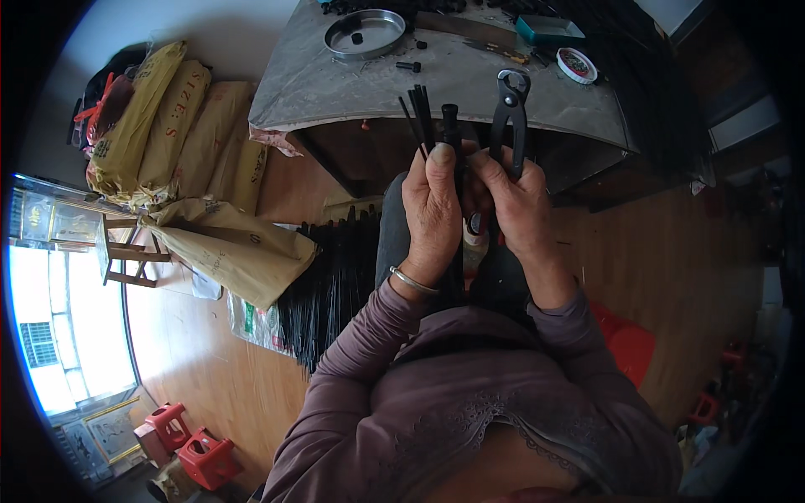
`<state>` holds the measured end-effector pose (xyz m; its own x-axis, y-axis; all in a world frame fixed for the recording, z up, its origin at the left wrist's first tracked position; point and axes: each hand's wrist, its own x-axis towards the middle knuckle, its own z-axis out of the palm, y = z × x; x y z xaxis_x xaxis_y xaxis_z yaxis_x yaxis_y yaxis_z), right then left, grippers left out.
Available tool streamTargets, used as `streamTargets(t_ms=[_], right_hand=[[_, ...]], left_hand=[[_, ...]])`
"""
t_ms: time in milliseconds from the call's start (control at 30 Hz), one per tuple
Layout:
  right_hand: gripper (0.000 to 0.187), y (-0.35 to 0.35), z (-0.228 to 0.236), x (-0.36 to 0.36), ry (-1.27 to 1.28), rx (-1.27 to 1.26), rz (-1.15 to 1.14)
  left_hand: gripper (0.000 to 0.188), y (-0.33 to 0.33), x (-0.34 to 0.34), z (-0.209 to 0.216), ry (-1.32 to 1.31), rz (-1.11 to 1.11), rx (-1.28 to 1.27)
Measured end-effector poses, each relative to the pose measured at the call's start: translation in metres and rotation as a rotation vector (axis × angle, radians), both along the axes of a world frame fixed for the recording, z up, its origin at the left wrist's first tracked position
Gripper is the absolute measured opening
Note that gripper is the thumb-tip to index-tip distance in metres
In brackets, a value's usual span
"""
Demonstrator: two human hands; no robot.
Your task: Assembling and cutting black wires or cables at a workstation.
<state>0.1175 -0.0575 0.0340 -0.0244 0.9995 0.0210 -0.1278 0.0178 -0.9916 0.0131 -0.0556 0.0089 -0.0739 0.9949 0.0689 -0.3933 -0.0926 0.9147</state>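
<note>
My left hand (433,197) is closed around a bundle of thin black rods (422,109) and a thicker black shaft with a knobbed top (450,121); together they look like a folded umbrella frame. The thumb presses along the shaft, and the lower part of the bundle is hidden behind the hands. Close beside it, my right hand (521,210) grips the dark handles of end-cutting pincers (509,109), whose metal jaws point up and away from me. Those jaws stand apart from the rods. Both hands are over my lap, at the table's near edge.
On the grey table (293,84) are a round metal pan (386,30), small black parts (408,66), a teal tray (549,33) and a white-rimmed dish (577,65). Black rods (323,285) and a tan sack (235,247) lie left on the floor. Red stools (208,459) stand lower left.
</note>
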Motion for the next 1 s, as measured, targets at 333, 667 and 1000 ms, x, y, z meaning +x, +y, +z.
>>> streamTargets(t_ms=[333, 667, 1000], right_hand=[[0.02, 0.001, -0.015, 0.001, -0.283, 0.27, -0.103], [0.02, -0.02, -0.015, -0.008, -0.45, 0.409, -0.18], [0.012, -0.034, -0.01, -0.006, -0.409, 0.301, -0.023]], left_hand=[[0.046, 0.001, -0.004, 0.003, -0.018, -0.018, 0.013], [0.05, 0.006, 0.004, 0.005, -0.02, 0.126, 0.052], [0.056, 0.014, -0.01, -0.012, 0.066, -0.072, 0.052]])
